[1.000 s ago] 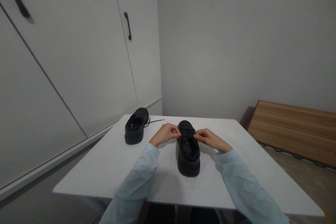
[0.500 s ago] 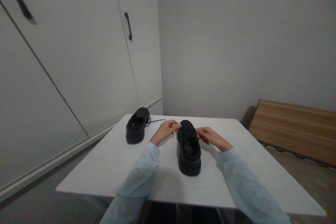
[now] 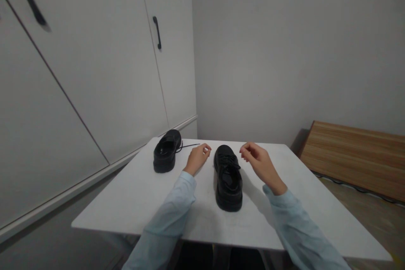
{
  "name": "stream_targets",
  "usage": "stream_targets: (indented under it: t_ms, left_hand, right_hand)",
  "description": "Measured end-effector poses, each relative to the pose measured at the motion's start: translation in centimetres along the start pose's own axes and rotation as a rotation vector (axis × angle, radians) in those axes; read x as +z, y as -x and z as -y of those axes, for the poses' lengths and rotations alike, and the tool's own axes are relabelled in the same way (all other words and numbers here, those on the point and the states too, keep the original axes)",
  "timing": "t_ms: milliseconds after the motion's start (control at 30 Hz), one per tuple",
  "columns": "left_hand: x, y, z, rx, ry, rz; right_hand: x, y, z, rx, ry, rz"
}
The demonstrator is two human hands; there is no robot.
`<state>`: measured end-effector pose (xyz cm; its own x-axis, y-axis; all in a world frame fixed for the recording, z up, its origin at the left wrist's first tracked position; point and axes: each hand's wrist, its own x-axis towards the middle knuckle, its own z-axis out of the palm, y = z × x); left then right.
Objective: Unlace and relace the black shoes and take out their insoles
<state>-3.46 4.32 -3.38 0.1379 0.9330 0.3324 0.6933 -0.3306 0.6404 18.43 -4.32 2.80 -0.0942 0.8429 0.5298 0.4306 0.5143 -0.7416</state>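
The nearer black shoe (image 3: 228, 177) is standing upright on the white desk (image 3: 133, 202) just below the middle of the frame, its long axis running up and down the picture: heel toward the bottom edge, toe pointing away toward the wall. Its laces are lying across the upper part of the tongue, too dark to tell whether they are knotted.

The two hands are hovering on either side of the toe end. The left hand (image 3: 196, 159) is sitting just left of the shoe, low over the desk, fingers curled with thumb and forefinger pinched together; whether a lace end is between them cannot be told. The right hand (image 3: 257, 161) is standing to the right of the toe, raised a little higher, fingers loosely bent and holding nothing that is showing. Neither hand is touching the shoe; the left is slightly nearer to it.

Farther left and higher in the frame, a second black shoe (image 3: 167, 156) is resting near the desk's far left corner, a loose lace (image 3: 189, 145) trailing rightward from it toward the left hand. Pale blue sleeves are reaching up from the bottom edge.
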Motion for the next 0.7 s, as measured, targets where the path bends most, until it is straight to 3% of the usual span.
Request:
stream_targets:
  t_ms: [133, 233, 367, 500, 700]
  left_hand:
    - [-0.1, 0.2, -0.4, -0.016, -0.072, 0.028]
    - [-0.2, 0.6, -1.2, -0.004, -0.138, 0.062]
    - [-0.2, 0.9, -1.8, 0.031, -0.24, 0.119]
    - [0.2, 1.0, -1.7, 0.092, -0.305, 0.181]
    - [0.5, 1.1, -1.5, 0.14, -0.331, 0.222]
  right_hand:
    - [1.3, 3.4, 3.7, -0.135, 0.325, 0.211]
    - [3.0, 6.0, 4.5, -0.253, 0.638, 0.237]
    - [5.3, 8.1, 3.9, -0.243, 0.896, 0.188]
    - [6.7, 8.6, 3.2, -0.186, 1.004, 0.071]
    - [6.7, 8.4, 3.0, -0.147, 0.902, 0.073]
